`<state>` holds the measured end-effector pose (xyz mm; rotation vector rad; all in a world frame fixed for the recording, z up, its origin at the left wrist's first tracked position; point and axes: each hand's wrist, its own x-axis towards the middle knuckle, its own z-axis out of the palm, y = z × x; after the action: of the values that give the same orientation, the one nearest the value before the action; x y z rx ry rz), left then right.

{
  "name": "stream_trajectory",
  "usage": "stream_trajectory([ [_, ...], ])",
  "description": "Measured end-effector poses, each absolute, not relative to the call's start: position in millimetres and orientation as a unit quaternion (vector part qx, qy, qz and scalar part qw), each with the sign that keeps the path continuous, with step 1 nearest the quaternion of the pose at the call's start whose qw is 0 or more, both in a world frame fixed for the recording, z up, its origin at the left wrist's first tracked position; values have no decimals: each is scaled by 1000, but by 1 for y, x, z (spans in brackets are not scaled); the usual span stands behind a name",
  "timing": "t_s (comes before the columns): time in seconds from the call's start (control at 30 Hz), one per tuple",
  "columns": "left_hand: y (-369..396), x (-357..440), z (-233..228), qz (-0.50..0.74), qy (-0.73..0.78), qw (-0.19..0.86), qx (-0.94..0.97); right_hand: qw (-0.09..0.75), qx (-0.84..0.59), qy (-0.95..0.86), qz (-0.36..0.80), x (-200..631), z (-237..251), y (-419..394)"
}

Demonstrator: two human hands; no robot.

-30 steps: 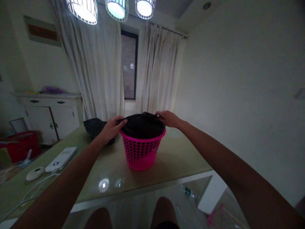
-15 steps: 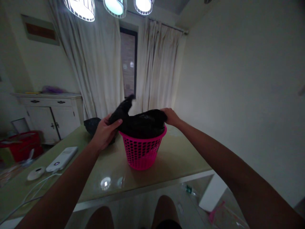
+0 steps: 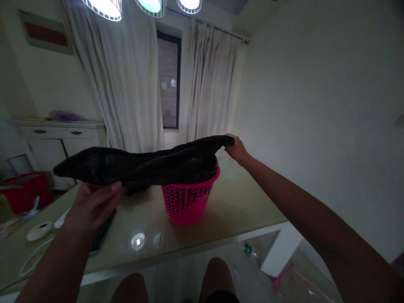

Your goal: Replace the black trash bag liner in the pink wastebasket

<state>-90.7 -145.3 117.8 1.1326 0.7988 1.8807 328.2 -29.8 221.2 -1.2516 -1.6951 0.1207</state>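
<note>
A black bag is held stretched above the pink basket, which stands on the desk. One end is gripped by the left hand, well left of the basket; the other end is pinched by the right hand at the far rim.
</note>
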Motion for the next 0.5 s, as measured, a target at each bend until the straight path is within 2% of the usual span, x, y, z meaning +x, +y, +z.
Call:
stream_trajectory([
  [0.1, -142, -104, 101, 718, 358, 339, 492, 567, -539, -574, 242, 327, 220, -31],
  [0.23, -147, -103, 100, 684, 409, 225, 560, 631, -458, -509, 364, 311, 225, -41],
  [0.33, -169, -94, 109, 693, 358, 129, 612, 608, -421, -527, 419, 298, 231, -50],
  [0.4, -187, -83, 118, 676, 277, 83, 677, 576, -424, -562, 415, 288, 232, -55],
  [0.5, -208, -62, 128, 564, 155, 105, 804, 549, -444, -598, 379, 272, 230, -59],
])
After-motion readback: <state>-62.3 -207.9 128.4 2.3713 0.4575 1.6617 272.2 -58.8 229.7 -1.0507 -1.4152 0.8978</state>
